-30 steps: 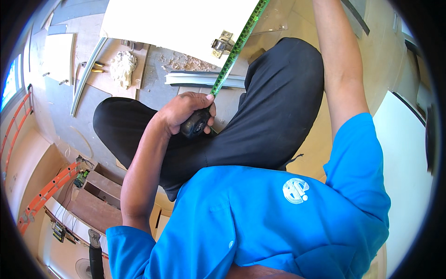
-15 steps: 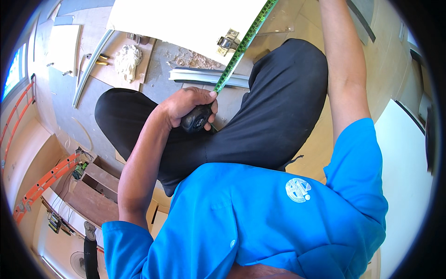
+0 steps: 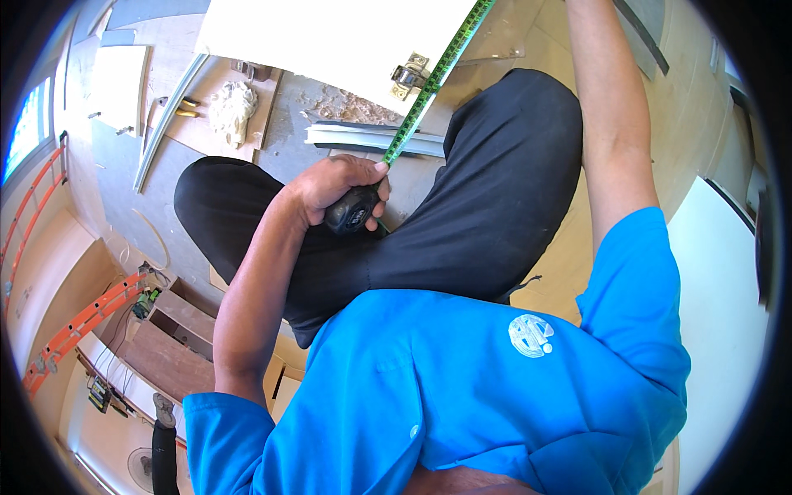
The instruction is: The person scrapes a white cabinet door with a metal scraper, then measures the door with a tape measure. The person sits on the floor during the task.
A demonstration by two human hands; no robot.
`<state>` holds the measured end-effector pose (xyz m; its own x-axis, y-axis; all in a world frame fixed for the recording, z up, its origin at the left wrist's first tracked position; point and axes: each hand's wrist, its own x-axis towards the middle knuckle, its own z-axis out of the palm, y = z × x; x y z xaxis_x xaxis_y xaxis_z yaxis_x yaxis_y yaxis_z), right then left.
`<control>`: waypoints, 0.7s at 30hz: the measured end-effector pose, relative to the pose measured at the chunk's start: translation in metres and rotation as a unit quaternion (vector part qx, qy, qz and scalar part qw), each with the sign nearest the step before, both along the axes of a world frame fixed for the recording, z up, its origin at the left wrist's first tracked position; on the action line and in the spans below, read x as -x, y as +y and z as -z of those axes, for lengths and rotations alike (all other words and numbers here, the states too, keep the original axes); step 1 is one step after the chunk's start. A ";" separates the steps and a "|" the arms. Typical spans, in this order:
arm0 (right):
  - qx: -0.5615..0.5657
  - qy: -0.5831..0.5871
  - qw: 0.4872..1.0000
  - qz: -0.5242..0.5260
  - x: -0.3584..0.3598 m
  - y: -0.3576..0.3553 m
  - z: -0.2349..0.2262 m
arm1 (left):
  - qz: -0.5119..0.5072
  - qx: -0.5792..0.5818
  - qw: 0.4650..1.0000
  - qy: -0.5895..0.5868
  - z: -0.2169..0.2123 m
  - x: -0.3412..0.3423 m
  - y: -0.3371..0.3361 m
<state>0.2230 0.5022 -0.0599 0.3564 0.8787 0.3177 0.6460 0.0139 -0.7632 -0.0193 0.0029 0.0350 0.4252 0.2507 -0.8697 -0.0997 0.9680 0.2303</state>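
Note:
My left hand (image 3: 337, 183) is closed around a black tape measure (image 3: 351, 212), held low between my bent knees, with the thumb at the mouth of the case. From there a green tape blade (image 3: 435, 82) runs out up and to the right, past the top of the picture. It lies along the right-hand edge of a white panel (image 3: 305, 35), close beside a metal hinge (image 3: 408, 76) fixed near the panel's corner. My right forearm (image 3: 612, 107) reaches away at the upper right; its hand is beyond the picture's edge.
White work gloves (image 3: 233, 113) and yellow-handled pliers (image 3: 188, 107) lie on a board at the upper left, beside a long pale strip (image 3: 167, 124). Wood shavings (image 3: 353, 106) and white strips (image 3: 371, 137) lie below the panel. Orange ladder (image 3: 85, 334) stands left; a white board (image 3: 714, 322) lies right.
The scene has shifted very slightly to the right in the picture. My left hand keeps its grip on the tape measure, and the blade stays drawn out along the panel's edge.

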 end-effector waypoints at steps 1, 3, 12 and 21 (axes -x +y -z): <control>-0.004 0.008 1.000 -0.004 0.001 -0.001 0.000 | 0.000 0.000 1.000 0.000 0.000 0.000 -0.001; 0.000 -0.014 1.000 -0.002 -0.003 0.005 0.002 | -0.001 0.001 1.000 0.000 -0.001 0.000 0.000; 0.010 0.012 1.000 0.014 0.002 -0.002 -0.002 | -0.008 0.005 1.000 0.004 0.000 -0.002 0.001; -0.001 0.015 1.000 -0.018 -0.015 -0.004 0.015 | 0.006 -0.022 0.999 0.029 -0.017 -0.006 -0.007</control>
<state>0.2377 0.4984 -0.0750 0.3335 0.8909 0.3085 0.6225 0.0377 -0.7817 -0.0132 -0.0038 0.0520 0.3769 0.2849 -0.8814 -0.0739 0.9577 0.2780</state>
